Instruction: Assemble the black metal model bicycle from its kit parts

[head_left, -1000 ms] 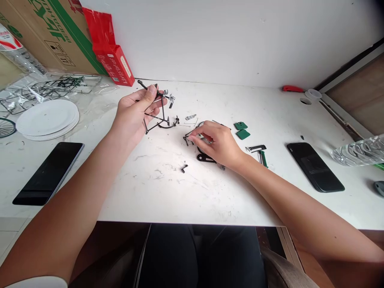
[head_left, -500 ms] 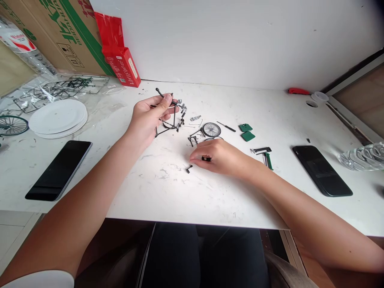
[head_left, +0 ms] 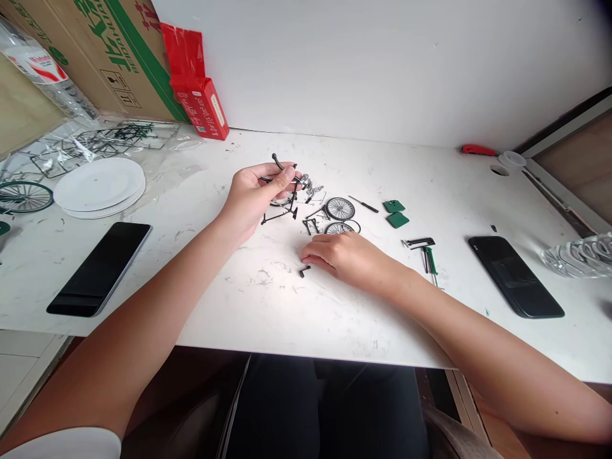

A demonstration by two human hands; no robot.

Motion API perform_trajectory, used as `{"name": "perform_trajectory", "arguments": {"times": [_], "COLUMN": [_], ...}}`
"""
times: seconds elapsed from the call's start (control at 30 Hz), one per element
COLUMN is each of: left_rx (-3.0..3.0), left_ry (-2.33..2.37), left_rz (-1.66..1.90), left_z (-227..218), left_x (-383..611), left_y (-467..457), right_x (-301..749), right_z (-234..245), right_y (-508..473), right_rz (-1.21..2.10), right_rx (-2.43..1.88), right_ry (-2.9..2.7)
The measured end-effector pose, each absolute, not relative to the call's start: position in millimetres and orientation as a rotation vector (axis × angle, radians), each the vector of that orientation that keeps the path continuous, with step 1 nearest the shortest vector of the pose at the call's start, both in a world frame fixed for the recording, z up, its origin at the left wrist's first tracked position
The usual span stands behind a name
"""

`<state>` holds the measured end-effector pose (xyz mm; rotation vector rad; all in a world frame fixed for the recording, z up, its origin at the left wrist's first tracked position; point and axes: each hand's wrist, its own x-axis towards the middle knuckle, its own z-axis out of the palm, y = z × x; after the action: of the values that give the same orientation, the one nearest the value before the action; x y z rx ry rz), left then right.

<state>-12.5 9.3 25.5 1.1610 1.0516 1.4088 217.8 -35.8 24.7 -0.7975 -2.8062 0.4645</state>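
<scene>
My left hand [head_left: 253, 194] is closed on a small black model bicycle frame [head_left: 283, 213], thumb on top, and holds it tilted just above the white table [head_left: 239, 299]. My right hand [head_left: 347, 256] lies knuckles up on the table with its fingers curled together. Its fingertips are beside a tiny black part [head_left: 305, 271]. What is under the fingers is hidden. Two small spoked wheels [head_left: 339, 208] lie just beyond the right hand, with loose black pieces [head_left: 312, 224] beside them.
Two green pads [head_left: 396, 213], a green-handled tool [head_left: 431, 259] and a black phone [head_left: 516, 276] lie to the right, a plastic bottle [head_left: 578, 255] beyond. Left: another phone [head_left: 100, 268], paper plates [head_left: 99, 185], part sprues [head_left: 105, 137], a green wheel [head_left: 23, 196]. A red box [head_left: 201, 105] and carton [head_left: 95, 51] stand behind.
My right hand has drawn back from the pile of parts towards me, uncovering the small wheels, and now rests by the tiny black part. My left hand still grips the frame, lowered slightly.
</scene>
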Motion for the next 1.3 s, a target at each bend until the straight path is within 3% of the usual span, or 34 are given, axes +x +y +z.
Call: {"name": "perform_trajectory", "arguments": {"times": [0.3, 0.6, 0.8, 1.3], "left_rx": [1.124, 1.097, 1.097, 1.225], "left_ry": [1.019, 0.921, 0.851, 0.868], "left_rz": [1.372, 1.356, 1.389, 1.366], "left_z": [19, 18, 6, 6], "left_x": [-7, 0, 15, 25], "left_y": [6, 1, -7, -17], "right_x": [212, 221, 216, 213], "right_z": [23, 21, 9, -2], "right_y": [-43, -22, -14, -12], "right_rz": [0.134, 0.353, 0.280, 0.694], "right_rx": [-0.950, -0.655, -0.787, -0.831], "right_ry": [-2.950, -2.284, -1.866, -1.709]}}
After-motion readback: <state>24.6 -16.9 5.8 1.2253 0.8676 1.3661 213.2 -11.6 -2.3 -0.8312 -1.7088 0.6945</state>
